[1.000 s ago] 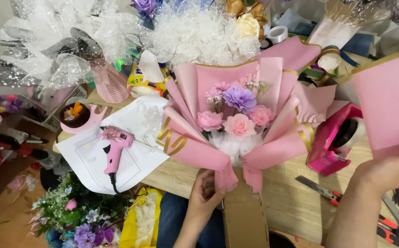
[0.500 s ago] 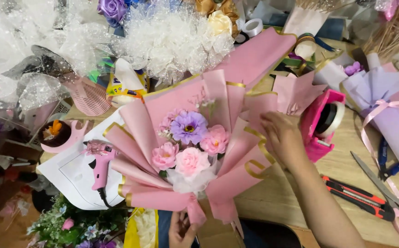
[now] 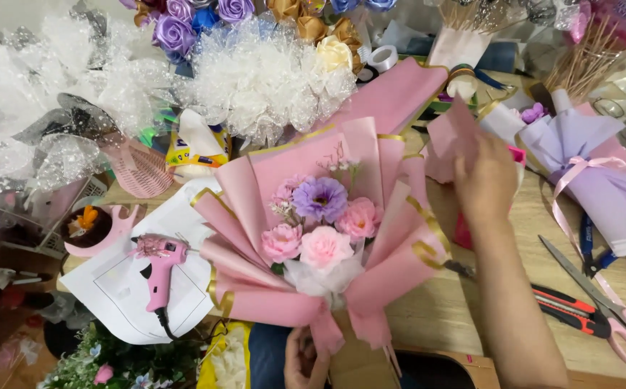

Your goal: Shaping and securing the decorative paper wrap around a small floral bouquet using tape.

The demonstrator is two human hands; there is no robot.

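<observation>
Left hand (image 3: pixel 306 356) fingers clamp the crowded bouquet (image 3: pixel 320 230) stem; right hand (image 3: pixel 487 176) fingers pinch a pink paper sheet (image 3: pixel 450 140) edge.

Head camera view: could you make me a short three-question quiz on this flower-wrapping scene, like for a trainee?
1. True or false: the left hand grips the pink-wrapped bouquet at its base.
2. What does the right hand touch? A) the scissors B) a pink paper sheet C) the pink glue gun
3. What colour is the bouquet's largest bloom?

Key: 1 true; 2 B; 3 purple.
</observation>
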